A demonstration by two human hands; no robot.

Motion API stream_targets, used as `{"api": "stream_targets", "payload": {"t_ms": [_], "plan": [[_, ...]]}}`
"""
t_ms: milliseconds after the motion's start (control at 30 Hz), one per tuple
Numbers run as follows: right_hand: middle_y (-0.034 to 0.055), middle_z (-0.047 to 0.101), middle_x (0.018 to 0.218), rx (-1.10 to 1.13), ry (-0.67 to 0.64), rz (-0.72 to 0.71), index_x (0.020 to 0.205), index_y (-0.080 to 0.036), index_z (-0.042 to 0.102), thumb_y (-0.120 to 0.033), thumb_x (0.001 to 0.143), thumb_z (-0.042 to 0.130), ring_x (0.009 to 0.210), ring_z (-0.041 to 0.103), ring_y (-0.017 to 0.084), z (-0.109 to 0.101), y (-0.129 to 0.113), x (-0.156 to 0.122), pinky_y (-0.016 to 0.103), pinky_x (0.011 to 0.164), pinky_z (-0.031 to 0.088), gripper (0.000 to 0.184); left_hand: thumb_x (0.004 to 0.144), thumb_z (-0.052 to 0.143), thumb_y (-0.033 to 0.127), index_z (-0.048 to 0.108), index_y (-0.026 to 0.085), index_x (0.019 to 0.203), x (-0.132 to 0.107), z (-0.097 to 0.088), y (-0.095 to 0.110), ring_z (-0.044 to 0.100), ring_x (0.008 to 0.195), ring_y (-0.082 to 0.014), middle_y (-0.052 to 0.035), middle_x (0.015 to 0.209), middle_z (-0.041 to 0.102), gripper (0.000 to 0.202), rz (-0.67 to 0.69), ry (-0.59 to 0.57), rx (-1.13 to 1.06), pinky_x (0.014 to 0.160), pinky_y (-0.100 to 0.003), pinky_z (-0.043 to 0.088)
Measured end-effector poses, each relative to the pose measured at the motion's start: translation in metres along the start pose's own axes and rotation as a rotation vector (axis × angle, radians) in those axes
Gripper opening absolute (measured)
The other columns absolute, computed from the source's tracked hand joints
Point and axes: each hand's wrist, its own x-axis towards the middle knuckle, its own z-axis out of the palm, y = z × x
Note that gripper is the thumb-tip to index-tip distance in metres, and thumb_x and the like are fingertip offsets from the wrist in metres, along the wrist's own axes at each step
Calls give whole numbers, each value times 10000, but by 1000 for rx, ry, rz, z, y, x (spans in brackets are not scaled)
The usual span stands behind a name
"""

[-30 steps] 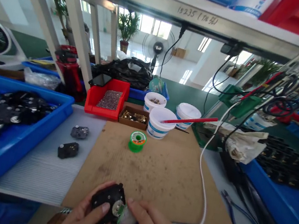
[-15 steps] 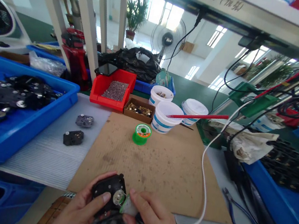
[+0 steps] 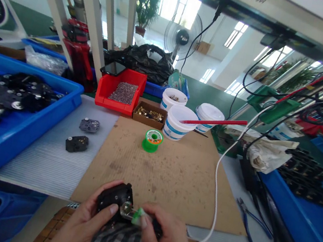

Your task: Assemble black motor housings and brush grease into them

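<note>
Factory assembly workshop, electronics-type bench work; long workbench under a steel shelf frame (image 3: 89, 12); blue plastic trays (image 3: 10, 144) of black parts (image 3: 12, 97) at left and right; red parts bin (image 3: 114, 102) of small screws at upper middle; cardboard work mat (image 3: 164, 175) on the bench; green solder wire spool (image 3: 152, 141) on it; blue-handled pliers (image 3: 245, 221) at lower right; big factory hall behind, with pedestal fan (image 3: 182, 37) and potted plant (image 3: 146, 5) at upper middle.

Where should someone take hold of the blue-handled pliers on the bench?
Grip the blue pliers handles, coming from the near side: they splay toward the bench edge while the jaws point away, and the right hand is on that side.
</note>
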Motion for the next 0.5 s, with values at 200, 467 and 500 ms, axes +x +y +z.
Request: {"api": "stream_targets", "payload": {"t_ms": [200,467,500], "plan": [[2,641,640,134,-138,268,848,-174,658,-374,986,411,587,606,133,5,-3,1,212,555,387,347,725,794,453,607,279,1209,-2,-1,-1,628,1085,-234,-8,1181,706,547,16,-3,17,936,-271,494],[5,639,667,112,-145,246,828,-180,633,-369,993,397,608,603,136,7,-6,3,216,567,375,344,726,787,464,609,272,1218,-4,-2,-1,603,1156,-255,-21,1228,690,557,49,9,67,969,-288,486],[7,642,674,99,-144,240,838,-181,633,-363,994,393,611,606,137,7,-6,3,216,570,377,339,733,781,467,604,275,1227,-5,-2,-1,594,1177,-258,-22,1247,681,559,48,14,71,981,-292,482]]}}
